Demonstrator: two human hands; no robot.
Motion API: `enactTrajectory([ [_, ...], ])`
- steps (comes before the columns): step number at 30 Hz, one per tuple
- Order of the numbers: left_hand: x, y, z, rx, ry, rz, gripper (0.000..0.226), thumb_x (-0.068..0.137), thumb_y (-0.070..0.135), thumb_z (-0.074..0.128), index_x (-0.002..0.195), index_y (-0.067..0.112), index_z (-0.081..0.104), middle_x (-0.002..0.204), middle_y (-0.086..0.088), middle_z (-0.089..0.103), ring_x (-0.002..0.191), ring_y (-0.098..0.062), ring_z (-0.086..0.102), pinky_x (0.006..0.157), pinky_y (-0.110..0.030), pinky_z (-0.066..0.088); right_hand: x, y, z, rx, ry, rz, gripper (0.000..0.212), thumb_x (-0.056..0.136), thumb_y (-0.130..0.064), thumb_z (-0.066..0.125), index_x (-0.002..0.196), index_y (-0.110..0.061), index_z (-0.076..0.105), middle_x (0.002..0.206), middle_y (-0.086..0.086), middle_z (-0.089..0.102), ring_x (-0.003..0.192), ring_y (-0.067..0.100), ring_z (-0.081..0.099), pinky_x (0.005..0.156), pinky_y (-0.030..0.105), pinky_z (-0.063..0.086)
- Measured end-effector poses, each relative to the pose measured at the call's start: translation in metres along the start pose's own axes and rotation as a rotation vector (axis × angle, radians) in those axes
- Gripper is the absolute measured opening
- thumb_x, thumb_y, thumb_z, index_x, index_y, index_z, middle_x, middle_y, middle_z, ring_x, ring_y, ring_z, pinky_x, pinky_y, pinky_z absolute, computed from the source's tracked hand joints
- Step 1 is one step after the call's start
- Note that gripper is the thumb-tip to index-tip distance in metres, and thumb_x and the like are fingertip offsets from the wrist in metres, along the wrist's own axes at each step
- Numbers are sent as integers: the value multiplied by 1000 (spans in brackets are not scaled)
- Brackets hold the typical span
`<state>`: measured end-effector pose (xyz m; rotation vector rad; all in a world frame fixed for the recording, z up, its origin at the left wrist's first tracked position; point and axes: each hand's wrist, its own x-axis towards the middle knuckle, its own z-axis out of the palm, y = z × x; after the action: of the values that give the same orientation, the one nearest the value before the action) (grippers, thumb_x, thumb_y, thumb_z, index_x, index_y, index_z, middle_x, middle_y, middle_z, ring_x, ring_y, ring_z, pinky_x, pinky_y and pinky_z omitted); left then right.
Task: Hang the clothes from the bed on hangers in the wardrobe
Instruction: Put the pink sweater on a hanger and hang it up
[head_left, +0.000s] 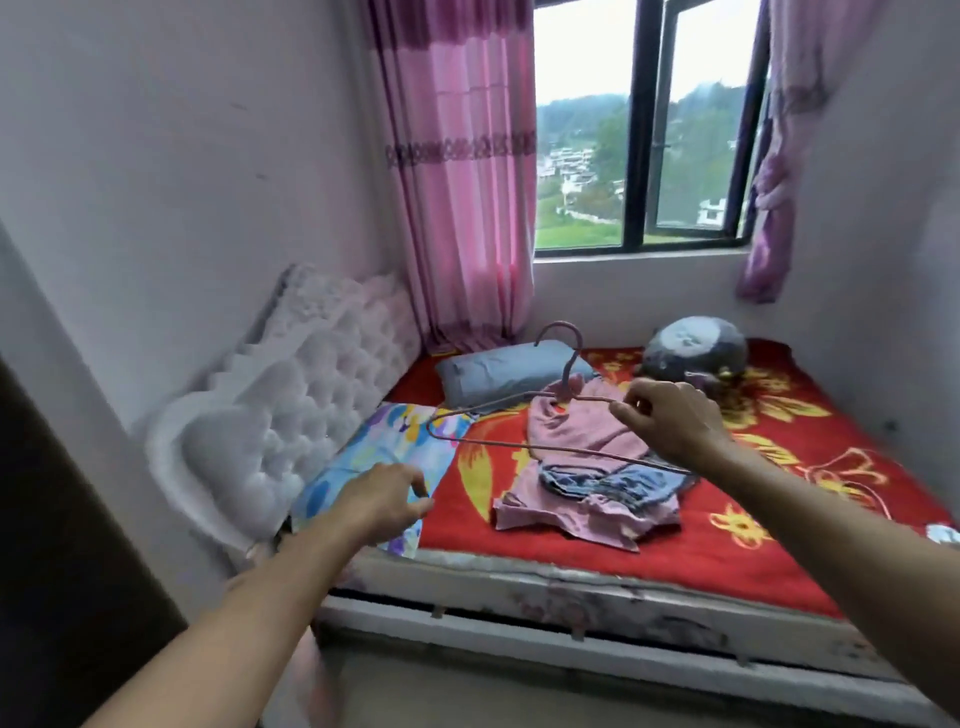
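Reaching with left hand (387, 501) over the front-left corner of the bed (727, 525), above the floral pillow (374, 441) beside the tufted headboard (291, 395). Keeping fingers loosely curled, gripping nothing, touching no clothes.

Holding pink wire hanger (567, 373) in the air over mid-bed, tilted nearly flat, hook pointing toward the grey pillow (498, 376) at the head edge.

Noting, right under it in the bed's middle: pink garment (571, 441), crumpled, with denim shorts (613, 480) heaped on its near half, touching.

Pinching the hanger's right shoulder wire with right hand (670, 423), thumb and forefinger closed on it, remaining fingers curled in.

Expecting the pink garment to be soft, light and floppy, sagging wherever lifted. Probably taking it at neckline or shoulders, then feeding the hanger arms in. Not managing to tell which end is the neckline.

Expecting the denim to be thicker and somewhat heavier. Likely lifting it off first, gripping at the waistband.

Judging the hanger thin, light and springy, with bare wire risking fabric sliding off when tipped.

Noting round grey plush cushion (696, 353) near the back-right corner. Not making out the wardrobe.
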<state>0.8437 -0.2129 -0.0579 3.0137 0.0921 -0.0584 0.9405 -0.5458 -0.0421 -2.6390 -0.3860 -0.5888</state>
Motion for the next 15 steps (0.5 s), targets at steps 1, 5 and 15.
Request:
enactTrajectory([
  [1,17,11,8,0,-14,27,23,88,44,58,101,28,68,110,1,68,102,-18,61,78,-29,45,0,21,2,-13,0,40,30,87,-51,59,87,-22,68,95,7,71,91,32,64,63,31,35],
  [5,92,52,37,-11,-65,122,23,89,43,59,102,26,68,109,1,68,102,-19,60,73,-27,41,7,96,18,-9,-37,235,28,86,-51,60,88,-25,69,95,6,72,88,31,65,63,32,41],
  [15,300,112,97,-48,-233,299,18,86,40,59,93,26,68,102,-2,68,97,-22,62,72,-29,45,81,227,76,60,-77,608,23,91,-39,59,73,-26,66,75,-3,69,77,23,65,63,33,47],
])
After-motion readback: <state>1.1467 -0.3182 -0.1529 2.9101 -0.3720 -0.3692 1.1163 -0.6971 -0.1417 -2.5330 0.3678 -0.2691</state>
